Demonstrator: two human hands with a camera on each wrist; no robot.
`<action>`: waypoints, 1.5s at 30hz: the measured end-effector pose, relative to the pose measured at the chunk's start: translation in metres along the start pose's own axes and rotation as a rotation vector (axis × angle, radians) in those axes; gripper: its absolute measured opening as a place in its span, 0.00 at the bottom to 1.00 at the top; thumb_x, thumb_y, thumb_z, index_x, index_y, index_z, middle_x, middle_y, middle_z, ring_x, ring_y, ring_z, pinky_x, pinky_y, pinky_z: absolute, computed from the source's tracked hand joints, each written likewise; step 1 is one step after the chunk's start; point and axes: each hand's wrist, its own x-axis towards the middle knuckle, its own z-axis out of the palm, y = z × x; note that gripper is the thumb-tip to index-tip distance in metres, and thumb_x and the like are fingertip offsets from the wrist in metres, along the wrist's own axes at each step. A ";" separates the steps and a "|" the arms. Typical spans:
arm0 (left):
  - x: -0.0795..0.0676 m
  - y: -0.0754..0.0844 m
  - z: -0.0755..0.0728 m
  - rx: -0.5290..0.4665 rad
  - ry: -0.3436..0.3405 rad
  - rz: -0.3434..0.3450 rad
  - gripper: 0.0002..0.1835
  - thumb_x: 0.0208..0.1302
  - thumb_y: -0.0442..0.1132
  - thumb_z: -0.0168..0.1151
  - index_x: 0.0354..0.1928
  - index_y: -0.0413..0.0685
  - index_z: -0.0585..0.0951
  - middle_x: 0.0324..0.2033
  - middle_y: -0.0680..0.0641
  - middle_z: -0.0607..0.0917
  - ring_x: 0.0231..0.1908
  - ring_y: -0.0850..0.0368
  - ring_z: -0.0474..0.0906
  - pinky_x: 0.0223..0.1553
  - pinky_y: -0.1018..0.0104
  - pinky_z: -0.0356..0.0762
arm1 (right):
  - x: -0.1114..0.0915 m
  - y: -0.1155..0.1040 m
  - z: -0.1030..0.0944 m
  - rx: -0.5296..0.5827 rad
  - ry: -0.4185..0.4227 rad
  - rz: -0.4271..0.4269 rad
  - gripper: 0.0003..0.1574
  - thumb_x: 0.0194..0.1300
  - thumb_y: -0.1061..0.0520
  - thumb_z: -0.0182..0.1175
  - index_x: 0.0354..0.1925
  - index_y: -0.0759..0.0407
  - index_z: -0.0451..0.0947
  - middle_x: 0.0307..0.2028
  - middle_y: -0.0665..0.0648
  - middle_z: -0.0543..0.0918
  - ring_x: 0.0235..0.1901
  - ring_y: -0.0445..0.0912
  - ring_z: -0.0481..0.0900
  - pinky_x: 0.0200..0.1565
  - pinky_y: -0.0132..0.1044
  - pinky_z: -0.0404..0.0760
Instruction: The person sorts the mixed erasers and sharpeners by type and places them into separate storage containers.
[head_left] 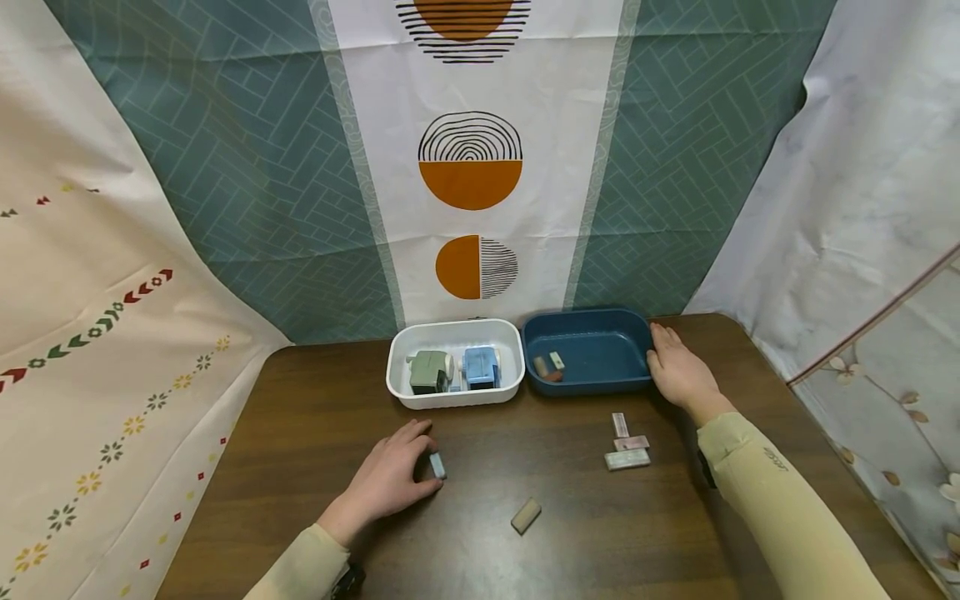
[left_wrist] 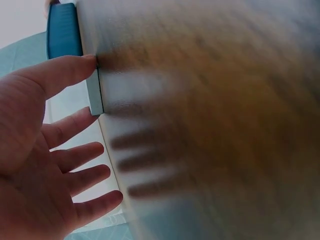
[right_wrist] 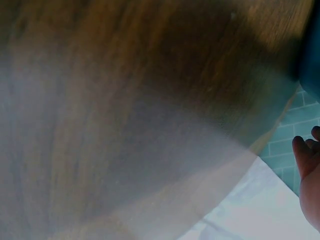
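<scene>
My left hand is low over the table left of centre, thumb and index fingertip at opposite ends of a small light blue rectangular block. In the left wrist view the block lies between those two fingertips, and the other fingers spread out beside it. My right hand rests against the right end of a dark blue tray, fingers fairly straight along its rim. Several small brown, reddish and pale blocks lie in that tray's left end. Only part of the right hand shows in the right wrist view.
Left of the blue tray stands a white tray holding a green boxy device and a blue one. Two pinkish blocks and a pale grey block lie before the blue tray. A tan block lies nearer me.
</scene>
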 end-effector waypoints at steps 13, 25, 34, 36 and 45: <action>0.001 0.001 0.000 -0.012 -0.012 -0.019 0.20 0.59 0.52 0.81 0.47 0.51 0.86 0.73 0.36 0.75 0.75 0.34 0.66 0.67 0.32 0.71 | -0.003 -0.001 0.000 0.001 -0.002 0.006 0.39 0.86 0.56 0.38 0.81 0.79 0.44 0.80 0.79 0.51 0.80 0.73 0.47 0.78 0.64 0.50; 0.002 0.009 -0.003 -0.032 0.048 0.025 0.21 0.58 0.50 0.81 0.49 0.51 0.86 0.70 0.40 0.78 0.66 0.42 0.79 0.60 0.40 0.80 | -0.001 0.000 0.001 0.001 0.008 0.004 0.39 0.86 0.55 0.39 0.81 0.79 0.45 0.80 0.79 0.52 0.80 0.73 0.48 0.78 0.64 0.51; 0.006 0.024 -0.006 -0.074 0.129 0.086 0.23 0.58 0.49 0.81 0.52 0.51 0.85 0.68 0.45 0.82 0.63 0.49 0.82 0.57 0.48 0.83 | 0.001 0.001 0.001 0.007 0.014 0.003 0.39 0.86 0.55 0.38 0.82 0.77 0.45 0.80 0.79 0.51 0.80 0.72 0.47 0.78 0.64 0.50; 0.007 0.027 -0.006 -0.079 0.140 0.089 0.23 0.58 0.49 0.82 0.52 0.52 0.85 0.68 0.46 0.82 0.63 0.50 0.82 0.56 0.48 0.83 | 0.001 0.001 0.001 0.009 0.014 0.002 0.39 0.86 0.55 0.38 0.82 0.77 0.44 0.81 0.78 0.51 0.81 0.72 0.47 0.78 0.64 0.50; 0.010 0.030 -0.005 -0.090 0.170 0.092 0.23 0.57 0.50 0.82 0.52 0.52 0.85 0.68 0.47 0.82 0.66 0.50 0.80 0.59 0.44 0.81 | 0.001 0.002 0.001 0.008 0.013 0.003 0.39 0.86 0.55 0.38 0.82 0.78 0.45 0.80 0.79 0.52 0.80 0.73 0.47 0.78 0.64 0.50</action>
